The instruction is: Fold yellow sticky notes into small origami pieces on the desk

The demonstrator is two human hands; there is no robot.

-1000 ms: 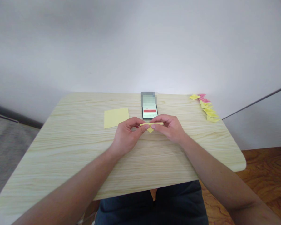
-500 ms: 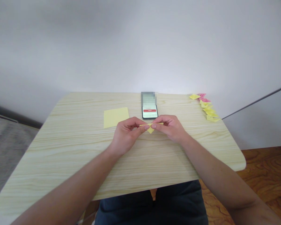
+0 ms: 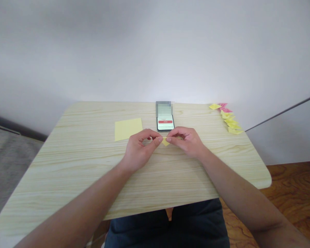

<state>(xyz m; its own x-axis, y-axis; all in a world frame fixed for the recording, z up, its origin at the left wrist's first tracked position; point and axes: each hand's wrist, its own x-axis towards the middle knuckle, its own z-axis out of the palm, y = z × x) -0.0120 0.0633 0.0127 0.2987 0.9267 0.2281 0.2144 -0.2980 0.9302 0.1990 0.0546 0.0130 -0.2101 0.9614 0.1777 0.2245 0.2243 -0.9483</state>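
Both my hands meet over the middle of a pale wooden table (image 3: 67, 179). Between them is a small folded yellow paper (image 3: 165, 141), of which only a pointed corner shows. My left hand (image 3: 139, 150) pinches its left side with thumb and forefinger. My right hand (image 3: 187, 141) pinches the right side, fingers curled and pressed together. The rest of the paper is hidden under my fingers.
A yellow pad of sticky notes (image 3: 128, 128) lies just left of my hands. A phone (image 3: 165, 115) with a lit screen lies behind them. Several folded yellow and pink paper pieces (image 3: 228, 119) sit along the table's far right edge. A white wall rises behind.
The yellow paper's long flat top edge has been folded in; less of it shows now. My fingertips have closed in toward each other. Both hands stay in place.
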